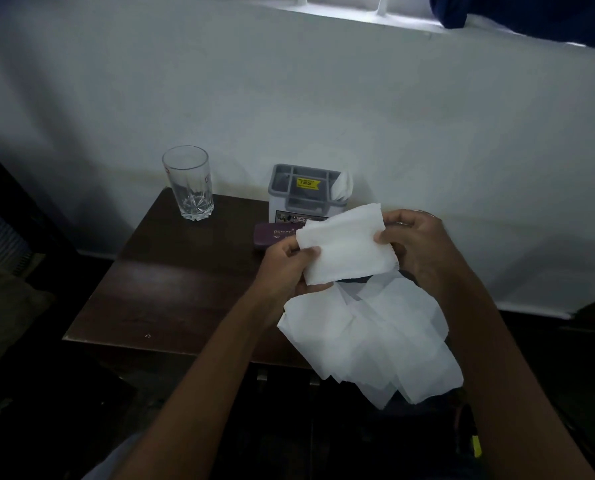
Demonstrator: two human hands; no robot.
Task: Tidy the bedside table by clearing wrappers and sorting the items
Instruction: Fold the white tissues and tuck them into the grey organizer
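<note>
The desk (171,289) was hidden on its right by a long white tissue (348,244), held before the grey organiser (306,202), its ends pinched by the left hand (289,263) and right hand (415,244). It half covered the purple case (272,233) before the organiser.

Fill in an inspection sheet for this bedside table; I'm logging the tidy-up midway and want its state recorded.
Surface: dark wooden table, glossy top.
Job's things: white tissue sheet held up between both hands; a tissue strip trails below it past the table's front edge.
Clutter: clear glass back left; grey organiser with yellow sticker and a tucked tissue in its right slot; purple case before it, partly hidden.
Hands: left hand and right hand each pinch one side of the sheet.
Cables: nothing seen.
Surroundings: pale wall, window ledge above, dark curtain top right.
</note>
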